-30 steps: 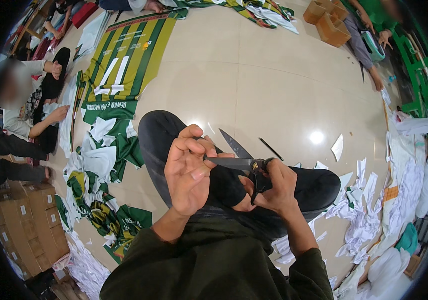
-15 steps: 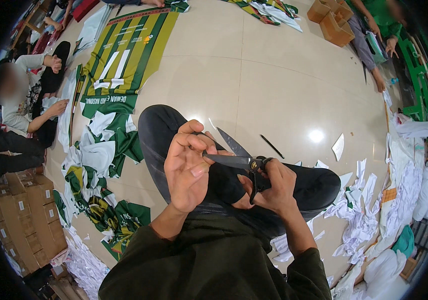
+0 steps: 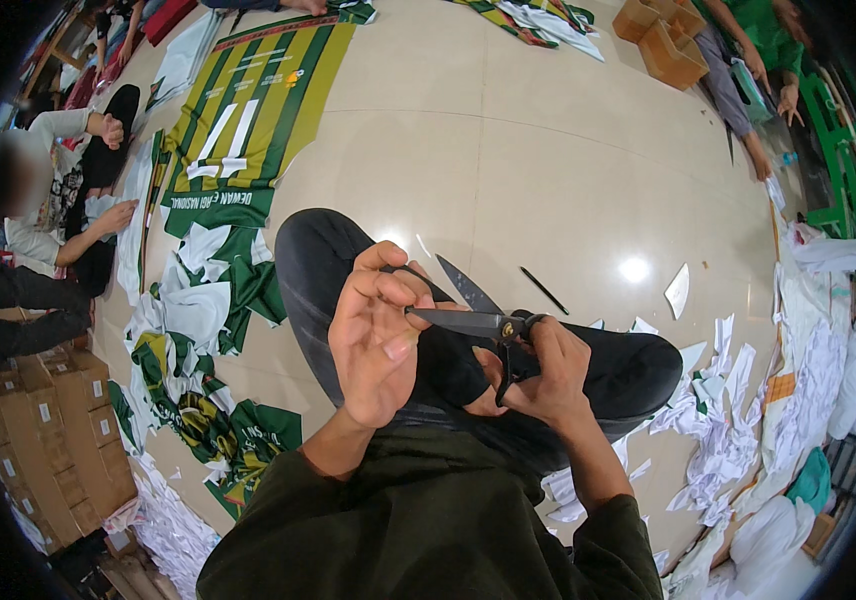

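Note:
I hold a pair of open black scissors (image 3: 468, 322) in my right hand (image 3: 556, 372), over my crossed dark-trousered legs (image 3: 318, 260). My left hand (image 3: 373, 350) is raised palm up with its fingers curled and apart, and the point of the lower blade is at its fingertips; whether anything small lies between them is hard to make out. A thin black stick (image 3: 543, 290) and a small white scrap (image 3: 677, 292) lie on the floor beyond my right knee.
A green striped printed cloth (image 3: 258, 100) and crumpled offcuts (image 3: 193, 310) lie to my left, beside a seated person (image 3: 48, 190) and stacked cardboard boxes (image 3: 48, 440). White scraps (image 3: 718, 440) lie to my right. Open boxes (image 3: 668, 55) are near another person (image 3: 768, 40) at upper right.
The view has shifted slightly since a second ago. My hands and the scissors have stayed in nearly the same position, with the left fingertips still at the lower blade's point.

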Motion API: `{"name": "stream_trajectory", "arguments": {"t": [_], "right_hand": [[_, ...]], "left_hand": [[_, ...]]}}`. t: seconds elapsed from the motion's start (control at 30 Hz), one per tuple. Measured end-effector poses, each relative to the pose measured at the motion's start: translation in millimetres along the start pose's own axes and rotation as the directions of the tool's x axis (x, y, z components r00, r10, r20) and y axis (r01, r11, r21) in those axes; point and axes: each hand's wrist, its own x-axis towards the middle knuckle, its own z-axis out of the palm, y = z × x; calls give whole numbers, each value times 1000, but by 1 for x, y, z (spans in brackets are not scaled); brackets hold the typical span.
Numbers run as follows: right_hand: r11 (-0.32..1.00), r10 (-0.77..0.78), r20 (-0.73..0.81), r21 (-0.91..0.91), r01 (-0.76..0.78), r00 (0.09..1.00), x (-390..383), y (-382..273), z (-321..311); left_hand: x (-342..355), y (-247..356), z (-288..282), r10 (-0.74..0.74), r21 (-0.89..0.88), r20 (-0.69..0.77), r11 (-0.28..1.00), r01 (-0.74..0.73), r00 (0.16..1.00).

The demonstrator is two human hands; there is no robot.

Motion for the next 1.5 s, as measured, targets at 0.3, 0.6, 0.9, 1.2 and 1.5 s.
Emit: {"name": "stream_trajectory", "arguments": {"t": [0.3, 0.6, 0.9, 1.2, 1.5], "right_hand": [[1000, -3, -19, -1, 3, 1000, 0, -1, -1], [1000, -17, -26, 21, 17, 1000, 0, 1, -1], [999, -12, -17, 30, 12, 1000, 1, 1, -2], [999, -36, -33, -19, 35, 999, -1, 2, 0], [999, -24, -42, -25, 23, 999, -5, 6, 4]], "left_hand": [[-2, -1, 3, 41, -7, 25, 999, -41, 999], [-3, 0, 3, 35, -5, 25, 999, -35, 999], [-2, -1, 2, 16, -21, 18, 1000, -16, 1000], [-2, -2, 2, 17, 4, 20, 1000, -17, 1000], [-3, -1, -1, 5, 26, 10, 1000, -6, 1000]]}}
